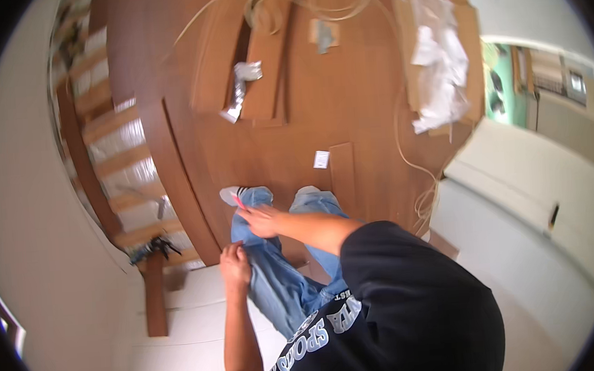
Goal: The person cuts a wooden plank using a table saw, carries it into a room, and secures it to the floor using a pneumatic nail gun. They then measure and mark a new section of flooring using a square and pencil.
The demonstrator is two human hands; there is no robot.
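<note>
Slim pink tool in your right hand, above the left foot

Your right hand [262, 222] has its fingers closed around a slim pink tool [239, 202], its end pointing toward the grey sock [226, 194] on your left foot. Your left hand [234, 267] is curled beside the knee of your blue jeans [276, 276]; you cannot tell whether it holds anything. The tool looks light, stiff and perhaps smooth enough to slip; its middle seems the surest place to grip.
</note>
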